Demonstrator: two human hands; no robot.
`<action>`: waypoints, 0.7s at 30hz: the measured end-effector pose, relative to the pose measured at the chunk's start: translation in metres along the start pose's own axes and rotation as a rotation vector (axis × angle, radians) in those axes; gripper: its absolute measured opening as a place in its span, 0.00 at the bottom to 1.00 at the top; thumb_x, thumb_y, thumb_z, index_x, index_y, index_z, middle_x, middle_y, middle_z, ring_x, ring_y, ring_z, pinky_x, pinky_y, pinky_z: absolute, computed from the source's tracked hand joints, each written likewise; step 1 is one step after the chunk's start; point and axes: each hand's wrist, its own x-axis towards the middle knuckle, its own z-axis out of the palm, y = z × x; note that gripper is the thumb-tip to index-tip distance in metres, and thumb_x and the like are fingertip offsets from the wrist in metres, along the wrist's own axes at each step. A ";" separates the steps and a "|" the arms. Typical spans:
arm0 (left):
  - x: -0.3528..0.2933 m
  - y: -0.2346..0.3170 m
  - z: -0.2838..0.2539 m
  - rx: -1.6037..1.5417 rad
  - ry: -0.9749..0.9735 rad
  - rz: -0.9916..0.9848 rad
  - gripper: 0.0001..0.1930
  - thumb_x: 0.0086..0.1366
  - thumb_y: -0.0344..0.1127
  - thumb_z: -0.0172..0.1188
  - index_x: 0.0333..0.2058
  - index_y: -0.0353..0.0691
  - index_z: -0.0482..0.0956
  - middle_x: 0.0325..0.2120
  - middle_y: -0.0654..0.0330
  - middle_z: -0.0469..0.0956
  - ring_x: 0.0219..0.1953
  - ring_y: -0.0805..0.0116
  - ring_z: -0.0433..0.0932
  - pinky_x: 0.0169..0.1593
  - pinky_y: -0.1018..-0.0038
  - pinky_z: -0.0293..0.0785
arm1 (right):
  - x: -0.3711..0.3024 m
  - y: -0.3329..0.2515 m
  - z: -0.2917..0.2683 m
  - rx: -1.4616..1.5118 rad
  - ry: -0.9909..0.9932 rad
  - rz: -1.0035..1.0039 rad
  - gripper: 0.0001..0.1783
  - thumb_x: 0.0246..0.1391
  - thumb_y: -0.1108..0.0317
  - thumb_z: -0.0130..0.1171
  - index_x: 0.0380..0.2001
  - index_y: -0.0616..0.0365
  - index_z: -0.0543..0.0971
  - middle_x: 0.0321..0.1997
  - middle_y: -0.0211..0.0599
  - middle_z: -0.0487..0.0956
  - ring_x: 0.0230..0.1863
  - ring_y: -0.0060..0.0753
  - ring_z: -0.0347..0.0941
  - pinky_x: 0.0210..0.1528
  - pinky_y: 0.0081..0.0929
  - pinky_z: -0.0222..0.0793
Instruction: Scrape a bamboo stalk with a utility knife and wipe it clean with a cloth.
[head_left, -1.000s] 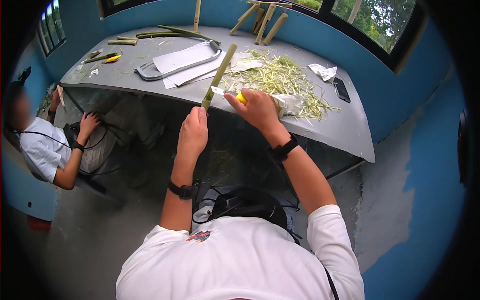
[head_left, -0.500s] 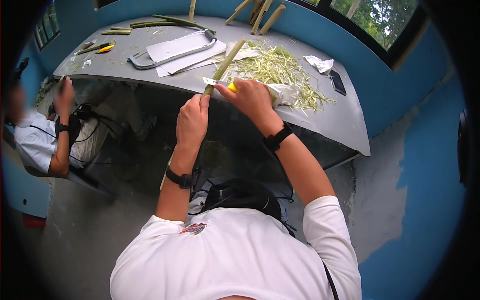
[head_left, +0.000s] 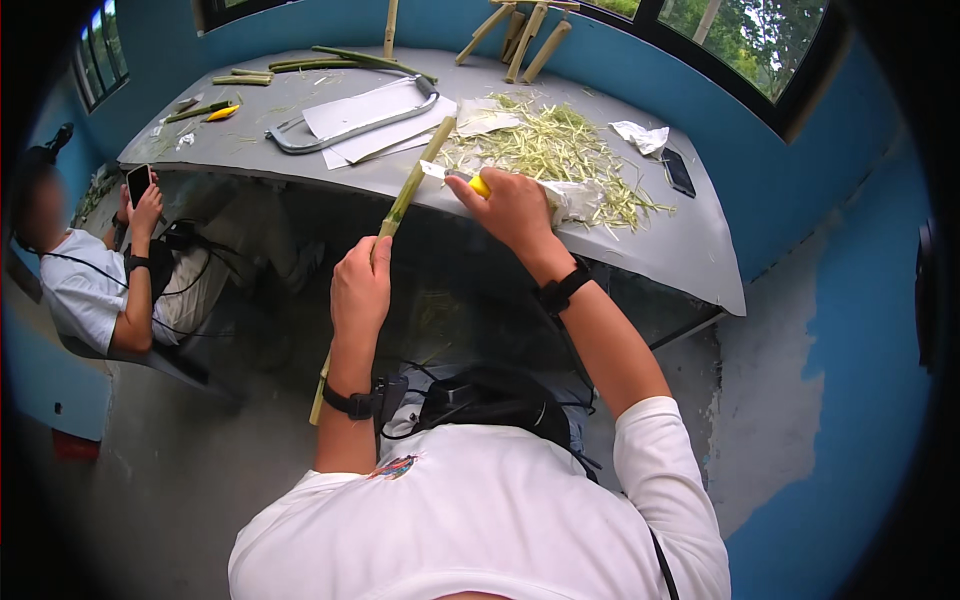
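My left hand (head_left: 361,286) is wrapped round a long green bamboo stick (head_left: 408,190), which runs slantwise from beside my left forearm up to the table's front edge. In my right hand (head_left: 510,207) is a knife (head_left: 480,186) with a yellow handle and a short pale blade. The blade lies against or very close to the stick's upper part; whether it touches, I cannot tell. My right thumb is stretched toward the blade. Beyond the knife, a heap of pale green bamboo shavings (head_left: 560,145) covers part of the table.
On the grey table (head_left: 690,240) lie a hacksaw (head_left: 350,128) over white paper, a dark phone (head_left: 678,172), crumpled tissue (head_left: 640,136), a yellow-handled tool (head_left: 222,113) and green bamboo sticks (head_left: 370,62). Bamboo pieces (head_left: 545,52) lean at the back. A seated person (head_left: 95,270) at left holds a phone.
My left hand has slid down and left, nearer to me, baring more of the stick. The right hand and knife have shifted slightly right and down. The seated person's phone has come into view.
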 end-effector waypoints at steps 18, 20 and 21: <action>-0.028 -0.008 0.005 -0.149 0.048 -0.099 0.22 0.89 0.49 0.57 0.49 0.32 0.87 0.25 0.60 0.76 0.27 0.70 0.73 0.34 0.67 0.70 | -0.002 0.027 -0.003 0.038 0.107 0.136 0.42 0.76 0.27 0.57 0.30 0.60 0.84 0.27 0.56 0.85 0.33 0.66 0.87 0.39 0.59 0.82; -0.018 -0.002 0.001 -0.242 0.113 -0.062 0.22 0.90 0.48 0.55 0.47 0.33 0.86 0.25 0.65 0.73 0.26 0.76 0.71 0.32 0.70 0.66 | 0.003 0.031 -0.013 0.072 0.134 0.185 0.41 0.77 0.28 0.55 0.33 0.60 0.84 0.29 0.55 0.87 0.34 0.65 0.88 0.40 0.58 0.83; -0.016 0.007 -0.002 -0.271 0.116 -0.073 0.21 0.89 0.48 0.55 0.49 0.33 0.86 0.26 0.65 0.74 0.26 0.76 0.71 0.32 0.70 0.67 | 0.005 0.032 -0.016 0.095 0.147 0.196 0.40 0.77 0.28 0.55 0.34 0.60 0.84 0.29 0.54 0.87 0.34 0.65 0.88 0.40 0.58 0.84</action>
